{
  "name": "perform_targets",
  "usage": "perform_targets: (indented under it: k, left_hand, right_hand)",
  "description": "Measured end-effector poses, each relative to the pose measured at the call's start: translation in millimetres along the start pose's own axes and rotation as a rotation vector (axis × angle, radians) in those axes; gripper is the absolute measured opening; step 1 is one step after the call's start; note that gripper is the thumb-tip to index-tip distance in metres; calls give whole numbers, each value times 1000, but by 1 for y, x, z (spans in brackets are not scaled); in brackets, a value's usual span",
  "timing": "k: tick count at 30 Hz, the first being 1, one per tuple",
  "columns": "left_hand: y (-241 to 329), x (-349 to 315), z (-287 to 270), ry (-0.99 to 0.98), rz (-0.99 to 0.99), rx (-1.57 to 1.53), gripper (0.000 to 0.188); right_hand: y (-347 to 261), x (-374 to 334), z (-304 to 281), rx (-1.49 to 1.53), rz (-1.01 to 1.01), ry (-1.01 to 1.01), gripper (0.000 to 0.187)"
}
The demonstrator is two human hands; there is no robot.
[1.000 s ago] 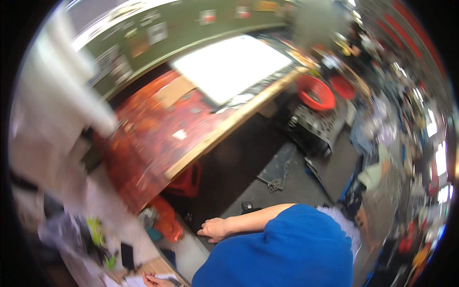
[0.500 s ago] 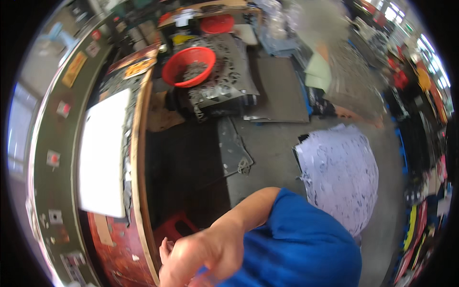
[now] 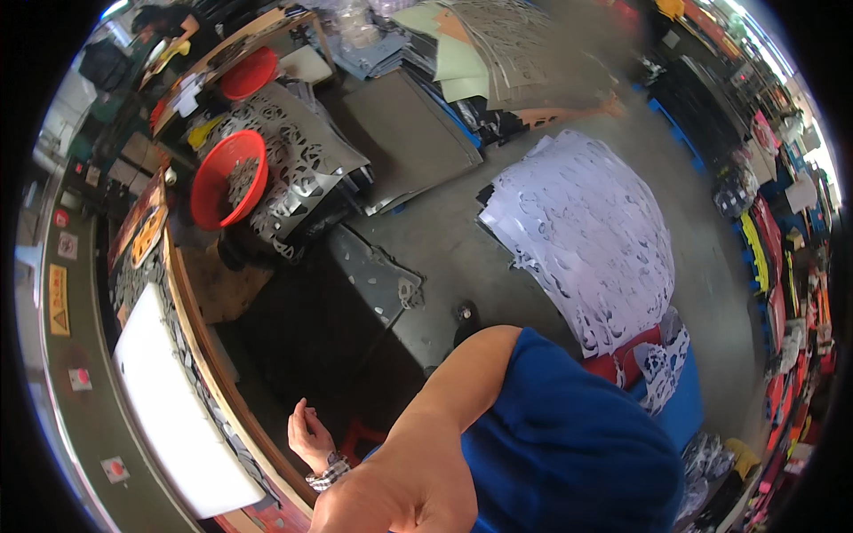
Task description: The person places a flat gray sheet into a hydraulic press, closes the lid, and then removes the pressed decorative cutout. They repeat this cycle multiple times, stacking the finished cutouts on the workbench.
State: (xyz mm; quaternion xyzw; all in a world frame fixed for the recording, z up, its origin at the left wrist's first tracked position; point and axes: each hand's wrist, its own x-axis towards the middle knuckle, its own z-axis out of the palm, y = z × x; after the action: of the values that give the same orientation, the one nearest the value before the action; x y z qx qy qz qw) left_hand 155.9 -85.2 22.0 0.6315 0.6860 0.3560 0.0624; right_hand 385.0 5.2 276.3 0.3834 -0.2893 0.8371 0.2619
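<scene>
My right arm, in a blue short sleeve (image 3: 577, 426), bends across the lower middle. My right hand (image 3: 391, 497) is very close and cut by the lower edge, so its fingers are hidden. Beyond it, my left hand (image 3: 308, 437) shows loosely curved fingers, somewhat apart, with nothing visible in them. A checked band (image 3: 329, 471) circles that wrist. Nearest to the left hand is the wooden edge (image 3: 206, 351) of a worktable, where a thick white board (image 3: 169, 400) lies along dark grey scraps. Part of a red stool (image 3: 360, 437) shows behind my forearm.
A red basin (image 3: 206, 191) of grey cut pieces rests by perforated grey sheets (image 3: 306, 147). Dark flat sheets (image 3: 404, 133) lie beyond. A pile of pale punched sheets (image 3: 582, 235) covers floor at right. A green machine beam (image 3: 84, 417) runs along the left. Another person (image 3: 173, 31) is far left.
My view has swung to the right, so the table and basin sit further left and tilted. My left hand now shows clear of the right, whose fingers have dropped below the edge.
</scene>
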Motion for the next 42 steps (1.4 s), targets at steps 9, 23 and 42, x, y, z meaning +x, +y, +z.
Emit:
perform_targets:
  k: [9,23,42]
  left_hand:
    - [53,109,93,-194,144,-22,23]
    - [226,305,278,-418,377,-81,21]
    - [194,556,472,-458,510,-25,14]
  right_hand:
    - [-100,-34,-35,-368,-161,-65,30]
    - [-358,-107,-88,-472,-303,-22,37]
    - [-563,-316,-351,-1659,745,1586,56]
